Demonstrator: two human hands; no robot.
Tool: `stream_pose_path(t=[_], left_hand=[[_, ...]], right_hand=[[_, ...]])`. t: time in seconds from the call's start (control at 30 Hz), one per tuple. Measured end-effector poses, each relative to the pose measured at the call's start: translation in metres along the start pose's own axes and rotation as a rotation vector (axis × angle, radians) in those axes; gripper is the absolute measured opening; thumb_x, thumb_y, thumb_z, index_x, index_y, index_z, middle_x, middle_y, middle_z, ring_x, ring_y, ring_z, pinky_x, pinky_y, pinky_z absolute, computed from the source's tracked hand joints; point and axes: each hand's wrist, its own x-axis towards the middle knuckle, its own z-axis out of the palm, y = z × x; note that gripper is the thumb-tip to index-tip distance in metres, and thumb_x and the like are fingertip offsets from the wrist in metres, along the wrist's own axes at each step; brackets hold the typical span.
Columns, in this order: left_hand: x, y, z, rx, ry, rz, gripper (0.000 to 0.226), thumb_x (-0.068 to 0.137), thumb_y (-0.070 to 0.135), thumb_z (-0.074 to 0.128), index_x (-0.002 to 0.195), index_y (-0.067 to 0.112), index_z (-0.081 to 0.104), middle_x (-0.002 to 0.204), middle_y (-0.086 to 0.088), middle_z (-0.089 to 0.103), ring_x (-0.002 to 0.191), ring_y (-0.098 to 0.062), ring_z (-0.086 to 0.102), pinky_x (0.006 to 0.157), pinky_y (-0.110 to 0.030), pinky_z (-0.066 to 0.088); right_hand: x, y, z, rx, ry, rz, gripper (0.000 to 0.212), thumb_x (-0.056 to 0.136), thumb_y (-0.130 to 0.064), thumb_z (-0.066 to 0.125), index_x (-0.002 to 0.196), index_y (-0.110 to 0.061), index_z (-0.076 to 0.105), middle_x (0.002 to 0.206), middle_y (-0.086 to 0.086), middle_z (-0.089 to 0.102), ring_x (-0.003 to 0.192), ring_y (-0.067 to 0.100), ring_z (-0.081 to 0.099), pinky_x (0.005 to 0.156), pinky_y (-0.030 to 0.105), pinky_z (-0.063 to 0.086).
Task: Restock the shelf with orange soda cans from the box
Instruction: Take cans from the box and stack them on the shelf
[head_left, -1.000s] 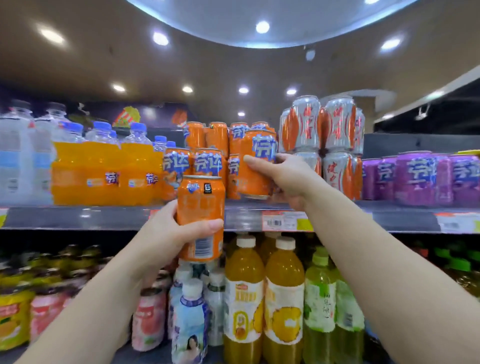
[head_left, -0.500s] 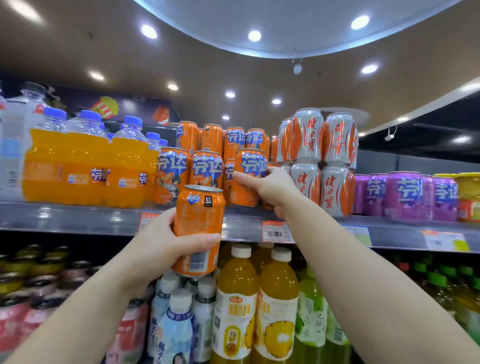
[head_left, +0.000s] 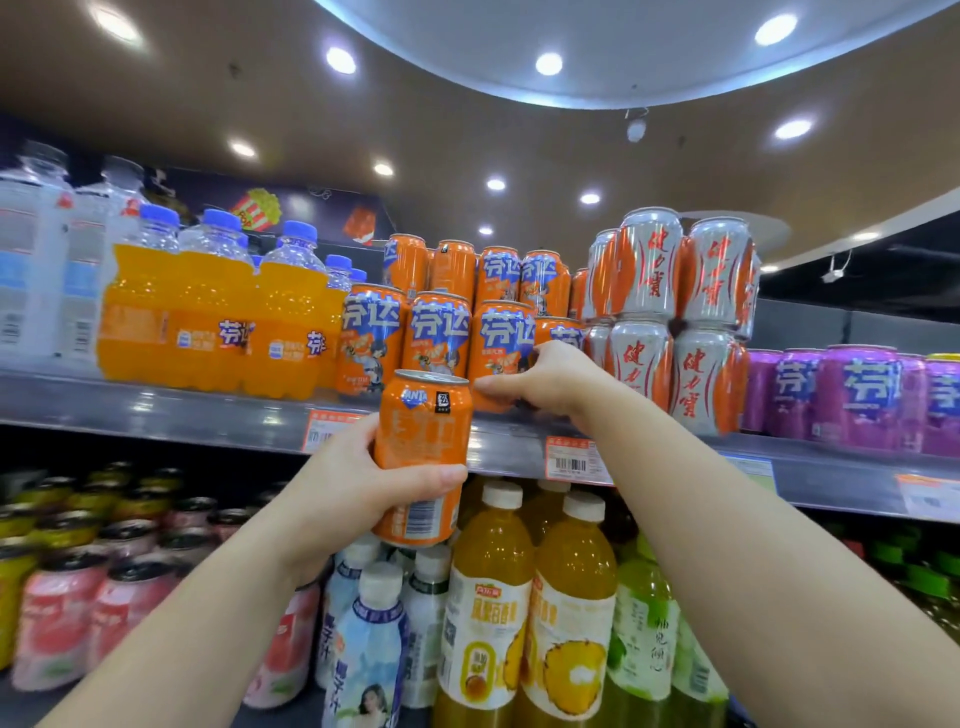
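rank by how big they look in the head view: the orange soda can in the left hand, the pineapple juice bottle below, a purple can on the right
1. Tall yellow pineapple juice bottle
2. Orange metal soda can in the left hand, though it is nearest the camera
3. Purple metal can

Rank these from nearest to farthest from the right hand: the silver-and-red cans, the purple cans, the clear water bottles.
From the right hand:
1. Silver-and-red cans, just to its right.
2. Purple cans, farther right on the same shelf.
3. Clear water bottles, at the far left end.

On the shelf (head_left: 156, 410), the bottle pack (head_left: 208, 322) sits at frame left, stacked soda cans (head_left: 441, 332) in the centre, taller stacked cans (head_left: 670, 312) to their right, and more cans (head_left: 857, 395) at far right. Juice bottles (head_left: 524, 597) stand below, at lower centre.
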Motion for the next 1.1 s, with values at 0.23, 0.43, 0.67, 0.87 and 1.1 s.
stream_pose_path(t=[0.23, 0.43, 0.67, 0.87, 1.1], left_hand=[[-0.004, 0.003, 0.005, -0.001, -0.008, 0.009, 0.035, 0.056, 0.045, 0.084, 0.086, 0.051, 0.067, 0.093, 0.015, 0.076, 0.083, -0.005, 0.073, 0.057, -0.013, 0.054], [-0.005, 0.005, 0.018, 0.034, -0.018, 0.02, 0.046, 0.059, 0.047, 0.082, 0.103, 0.04, 0.069, 0.1, 0.009, 0.076, 0.091, -0.01, 0.073, 0.075, -0.03, 0.059], [0.001, 0.012, 0.04, 0.045, 0.017, 0.045, 0.044, 0.061, 0.035, 0.088, 0.099, 0.044, 0.067, 0.095, 0.015, 0.075, 0.086, -0.005, 0.073, 0.069, -0.025, 0.059], [0.006, 0.021, 0.033, 0.211, 0.128, 0.108, 0.082, 0.051, 0.063, 0.082, 0.124, 0.038, 0.052, 0.113, 0.015, 0.064, 0.102, -0.005, 0.063, 0.077, -0.025, 0.052], [0.009, 0.015, 0.03, 0.228, 0.131, 0.126, 0.067, 0.045, 0.069, 0.074, 0.106, 0.051, 0.054, 0.104, 0.019, 0.066, 0.096, 0.0, 0.063, 0.07, -0.017, 0.047]], right_hand=[[-0.062, -0.004, -0.003, 0.167, 0.402, -0.335, 0.051, 0.078, -0.058, 0.072, 0.118, -0.028, 0.058, 0.093, -0.017, 0.065, 0.074, -0.002, 0.062, 0.053, 0.008, 0.044], [-0.124, 0.008, 0.037, 0.386, -0.268, -0.147, 0.067, 0.061, -0.063, 0.08, 0.119, -0.041, 0.055, 0.107, -0.012, 0.07, 0.094, 0.01, 0.071, 0.073, 0.032, 0.061], [-0.118, 0.009, 0.026, 0.526, -0.173, -0.11, 0.039, 0.072, -0.033, 0.085, 0.106, -0.03, 0.067, 0.097, -0.006, 0.076, 0.083, 0.012, 0.075, 0.066, 0.034, 0.062], [-0.102, 0.009, -0.037, 0.418, -0.055, -0.193, 0.04, 0.076, -0.039, 0.078, 0.11, -0.022, 0.067, 0.098, -0.007, 0.077, 0.088, 0.012, 0.075, 0.071, 0.03, 0.06], [-0.052, 0.016, -0.072, 0.373, 0.121, -0.151, 0.035, 0.08, -0.038, 0.079, 0.109, -0.021, 0.067, 0.094, -0.007, 0.078, 0.083, 0.009, 0.075, 0.071, 0.029, 0.06]])
